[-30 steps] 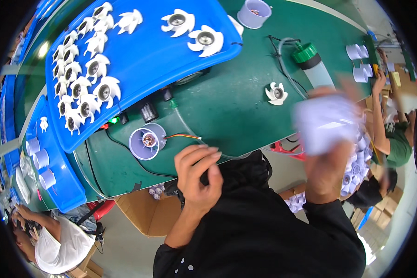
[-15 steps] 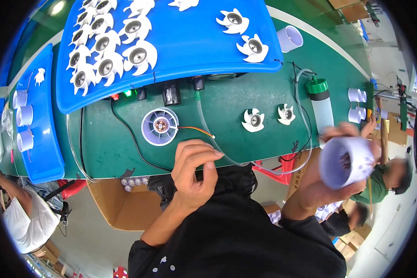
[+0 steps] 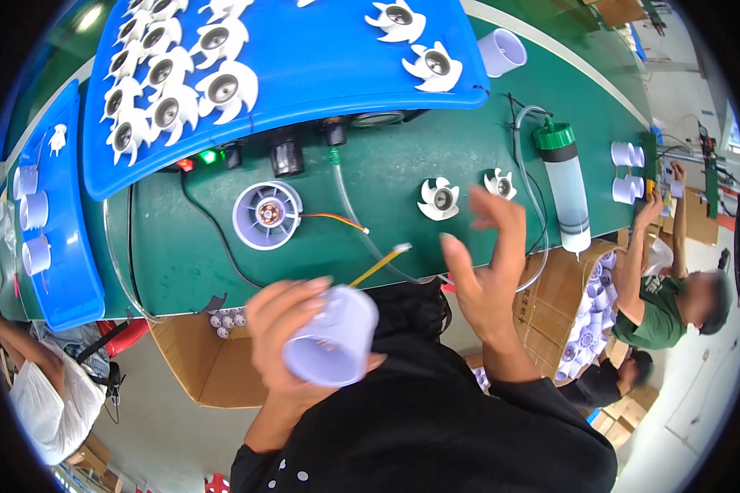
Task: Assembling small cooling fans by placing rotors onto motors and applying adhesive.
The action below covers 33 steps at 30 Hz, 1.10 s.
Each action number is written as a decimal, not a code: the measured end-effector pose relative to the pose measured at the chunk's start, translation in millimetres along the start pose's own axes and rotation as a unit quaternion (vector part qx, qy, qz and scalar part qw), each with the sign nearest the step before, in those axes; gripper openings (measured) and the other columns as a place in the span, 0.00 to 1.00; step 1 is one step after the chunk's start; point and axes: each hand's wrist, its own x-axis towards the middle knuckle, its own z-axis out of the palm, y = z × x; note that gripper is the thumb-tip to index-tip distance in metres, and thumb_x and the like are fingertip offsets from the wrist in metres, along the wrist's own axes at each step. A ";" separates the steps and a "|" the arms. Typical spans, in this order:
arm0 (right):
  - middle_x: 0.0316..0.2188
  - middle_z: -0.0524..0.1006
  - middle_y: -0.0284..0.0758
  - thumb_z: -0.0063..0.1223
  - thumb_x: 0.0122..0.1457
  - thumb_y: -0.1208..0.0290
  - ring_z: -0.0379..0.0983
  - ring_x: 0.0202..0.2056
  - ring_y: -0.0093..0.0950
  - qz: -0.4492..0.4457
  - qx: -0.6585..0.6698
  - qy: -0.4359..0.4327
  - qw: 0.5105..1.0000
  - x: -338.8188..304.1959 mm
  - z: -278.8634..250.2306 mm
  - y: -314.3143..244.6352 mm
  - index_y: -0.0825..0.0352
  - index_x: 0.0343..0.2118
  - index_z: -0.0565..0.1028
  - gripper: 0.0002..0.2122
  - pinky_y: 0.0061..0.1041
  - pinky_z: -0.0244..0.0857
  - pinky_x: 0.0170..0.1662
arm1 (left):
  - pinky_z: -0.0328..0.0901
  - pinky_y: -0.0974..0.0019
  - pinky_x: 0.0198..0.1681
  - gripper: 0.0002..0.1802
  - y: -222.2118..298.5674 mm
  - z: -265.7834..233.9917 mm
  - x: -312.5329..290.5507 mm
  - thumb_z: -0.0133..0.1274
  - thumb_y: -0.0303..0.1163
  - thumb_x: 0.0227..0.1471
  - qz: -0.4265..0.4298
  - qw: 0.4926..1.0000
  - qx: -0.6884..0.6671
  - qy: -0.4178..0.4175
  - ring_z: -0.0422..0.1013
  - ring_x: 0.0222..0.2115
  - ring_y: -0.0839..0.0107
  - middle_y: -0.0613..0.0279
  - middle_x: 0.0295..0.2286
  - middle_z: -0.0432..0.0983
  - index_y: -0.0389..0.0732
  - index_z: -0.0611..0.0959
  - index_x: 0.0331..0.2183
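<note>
My left hand [image 3: 284, 333] grips a pale lavender fan housing [image 3: 349, 316], a short tube tilted with its opening toward me. From it a yellow lead with a white plug sticks out. My right hand [image 3: 499, 275] holds nothing, its fingers spread, just below two white fan impellers; the left impeller [image 3: 440, 200] lies apart from the fingers, and the right impeller [image 3: 500, 186] is partly behind them. A second fan housing [image 3: 240, 223] stands on the green bench [image 3: 189, 267], its copper-wound motor showing inside and its coloured lead stretched to the right.
A big blue tray [image 3: 321, 57] bears several impellers. To the left, a smaller blue tray [image 3: 74, 271] carries housings. A green-capped dispensing syringe [image 3: 569, 185] with a clear hose lies at right. Cardboard boxes [image 3: 543, 324] holding parts stand below the bench edge. Co-workers sit at both sides.
The housing held at right by my right hand is now in my left hand, nearer the middle. My right hand has let go and moved left, toward the impellers. The view shifted slightly.
</note>
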 end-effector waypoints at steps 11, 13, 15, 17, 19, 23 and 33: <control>0.48 0.73 0.40 0.66 0.48 0.81 0.68 0.49 0.37 -0.039 -0.117 0.108 0.987 5.3 -6.5 23.8 0.68 0.56 0.69 0.29 0.30 0.63 0.52 | 0.62 0.59 0.57 0.36 -53.1 -29.9 6.7 0.63 0.22 0.46 -0.205 0.956 -0.001 0.209 0.68 0.51 0.61 0.48 0.50 0.71 0.32 0.68 0.56; 0.50 0.71 0.41 0.63 0.50 0.82 0.69 0.49 0.33 -0.012 -0.084 0.170 0.982 8.0 -17.7 36.5 0.69 0.55 0.70 0.27 0.29 0.63 0.50 | 0.65 0.59 0.55 0.37 -54.2 -27.9 13.3 0.60 0.22 0.49 -0.202 0.950 0.004 0.239 0.69 0.51 0.61 0.44 0.52 0.70 0.33 0.64 0.59; 0.50 0.71 0.40 0.62 0.51 0.82 0.69 0.48 0.31 -0.002 -0.070 0.198 0.978 15.4 -25.9 45.1 0.70 0.55 0.69 0.26 0.28 0.64 0.50 | 0.65 0.58 0.56 0.38 -53.3 -25.5 16.0 0.57 0.20 0.52 -0.194 0.949 0.035 0.248 0.67 0.54 0.59 0.42 0.54 0.68 0.34 0.61 0.61; 0.49 0.71 0.40 0.62 0.51 0.82 0.69 0.48 0.32 0.007 -0.025 0.224 0.974 17.5 -30.2 53.3 0.70 0.55 0.69 0.26 0.28 0.64 0.49 | 0.63 0.59 0.57 0.40 -54.6 -18.4 23.7 0.57 0.20 0.52 -0.177 0.945 0.116 0.249 0.67 0.54 0.59 0.42 0.55 0.67 0.34 0.59 0.63; 0.49 0.71 0.40 0.62 0.50 0.82 0.69 0.49 0.34 -0.008 -0.063 0.200 0.978 17.5 -30.6 54.4 0.70 0.54 0.69 0.26 0.30 0.64 0.50 | 0.63 0.59 0.57 0.42 -60.6 -17.8 25.6 0.58 0.21 0.52 -0.157 0.942 0.134 0.265 0.67 0.54 0.58 0.41 0.56 0.66 0.36 0.56 0.64; 0.50 0.68 0.44 0.63 0.52 0.79 0.67 0.51 0.41 0.028 -0.127 0.068 0.989 22.4 -16.7 46.3 0.66 0.51 0.72 0.22 0.35 0.63 0.53 | 0.63 0.58 0.57 0.44 -57.8 -13.8 28.6 0.58 0.20 0.52 -0.157 0.943 0.151 0.250 0.68 0.52 0.59 0.42 0.55 0.66 0.38 0.53 0.65; 0.48 0.71 0.42 0.60 0.54 0.80 0.68 0.51 0.39 0.006 -0.125 0.083 0.989 30.8 -19.4 30.0 0.67 0.51 0.74 0.19 0.33 0.62 0.54 | 0.62 0.60 0.56 0.45 -60.8 -13.6 22.4 0.63 0.19 0.47 -0.184 0.943 0.142 0.237 0.68 0.51 0.59 0.45 0.53 0.67 0.33 0.57 0.62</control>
